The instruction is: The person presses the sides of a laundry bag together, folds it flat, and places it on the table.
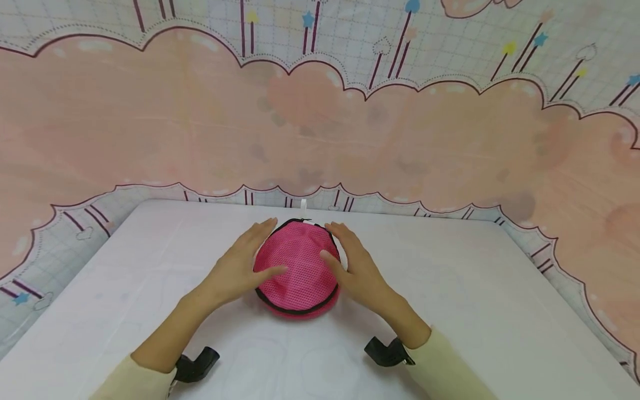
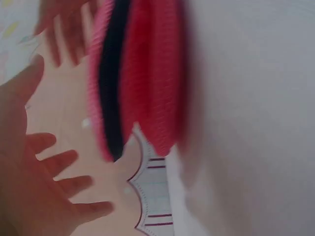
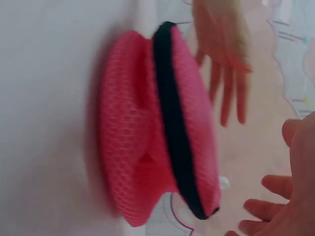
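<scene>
A round pink mesh pouch (image 1: 302,283) with black edging lies on the white table, slumped and partly flattened. Seen from the side in the right wrist view, the mesh pouch (image 3: 123,113) has a folded-in wall below its black band. My left hand (image 1: 242,266) is at its left side, fingers spread and thumb over the top. On the right side, my right hand (image 1: 355,272) mirrors it with fingers extended. Both wrist views show gaps between the spread fingers and the mesh; neither hand grips it.
A small white tab (image 1: 303,206) sticks up at the pouch's far side. The white tabletop (image 1: 435,266) stretches out on both sides. Behind it hangs a peach cloud-patterned cloth (image 1: 320,133). Black wrist devices (image 1: 196,365) sit below both wrists.
</scene>
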`<state>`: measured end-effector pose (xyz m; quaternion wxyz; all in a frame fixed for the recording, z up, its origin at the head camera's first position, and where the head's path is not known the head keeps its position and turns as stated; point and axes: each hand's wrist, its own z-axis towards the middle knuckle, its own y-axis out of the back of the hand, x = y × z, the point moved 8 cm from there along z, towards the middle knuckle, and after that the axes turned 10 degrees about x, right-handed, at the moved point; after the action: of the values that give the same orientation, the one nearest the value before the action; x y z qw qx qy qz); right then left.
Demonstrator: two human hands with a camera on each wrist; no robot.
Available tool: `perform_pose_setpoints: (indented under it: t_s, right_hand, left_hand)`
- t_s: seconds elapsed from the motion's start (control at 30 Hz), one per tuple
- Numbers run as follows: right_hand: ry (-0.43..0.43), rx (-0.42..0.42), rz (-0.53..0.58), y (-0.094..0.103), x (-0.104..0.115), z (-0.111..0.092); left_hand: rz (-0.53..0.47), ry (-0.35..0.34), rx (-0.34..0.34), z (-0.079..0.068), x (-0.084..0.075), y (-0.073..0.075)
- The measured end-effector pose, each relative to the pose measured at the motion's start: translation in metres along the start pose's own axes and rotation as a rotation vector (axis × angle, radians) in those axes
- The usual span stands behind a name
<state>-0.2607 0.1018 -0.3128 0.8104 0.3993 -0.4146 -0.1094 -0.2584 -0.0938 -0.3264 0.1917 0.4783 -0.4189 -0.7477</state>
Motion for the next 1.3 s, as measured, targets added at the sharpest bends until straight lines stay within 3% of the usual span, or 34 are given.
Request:
perform_pose_setpoints:
  t_s: [0.1,0.27,0.5,0.73,1.3]
  right_hand:
    - [0.04,0.039,-0.093,-0.013,0.004,0.0]
    - [0.054,0.129,-0.168,-0.032,0.001,0.001]
    - [0.036,0.156,-0.185,-0.039,-0.003,0.002]
    - [0.008,0.161,-0.161,-0.044,-0.011,0.002]
    - [-0.055,0.195,-0.106,-0.063,-0.026,-0.003]
  left_hand:
    - [0.166,-0.09,0.004,0.002,-0.009,-0.015]
    - [0.136,-0.177,0.031,0.004,-0.012,-0.031]
    - [0.024,-0.138,0.091,0.005,-0.002,-0.042]
    - [-0.058,-0.08,0.092,0.005,0.006,-0.046]
    - [-0.04,-0.06,0.095,0.004,0.008,-0.056]
